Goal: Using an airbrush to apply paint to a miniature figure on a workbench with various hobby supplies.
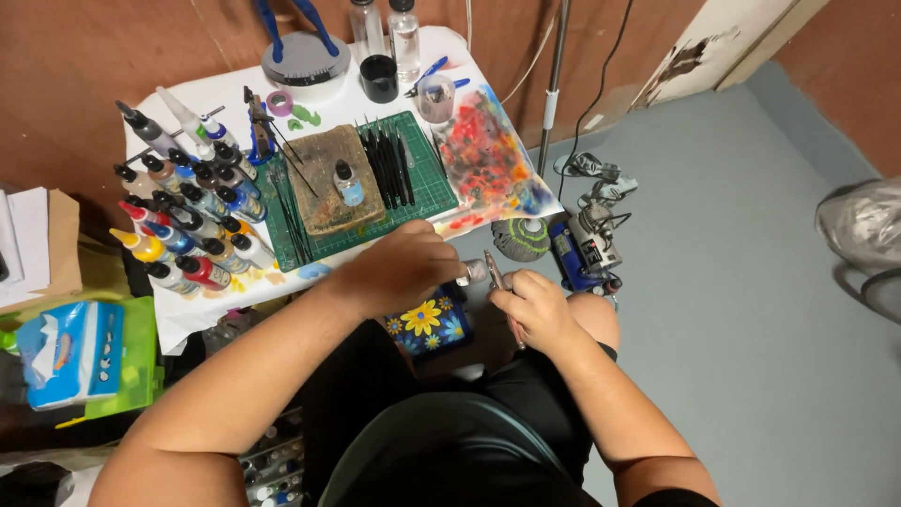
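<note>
My right hand (537,310) is closed around a slim metal airbrush (497,275), whose tip points up and away from me. At the airbrush's left side is a small silvery cup (476,272), and my left hand (399,269) pinches it with the fingertips. Both hands meet just off the front edge of the small white table (225,94), above my lap. On the table lies a green cutting mat (427,192) with a brown stained block (319,178) and a small dropper bottle (348,183) on top.
Several paint dropper bottles (192,211) crowd the table's left side. Black brushes (387,167) lie on the mat, next to a paint-stained sheet (488,155). A black cup (379,78), clear bottles (404,38), a compressor (587,246) on the grey floor and a tissue pack (70,352) surround me.
</note>
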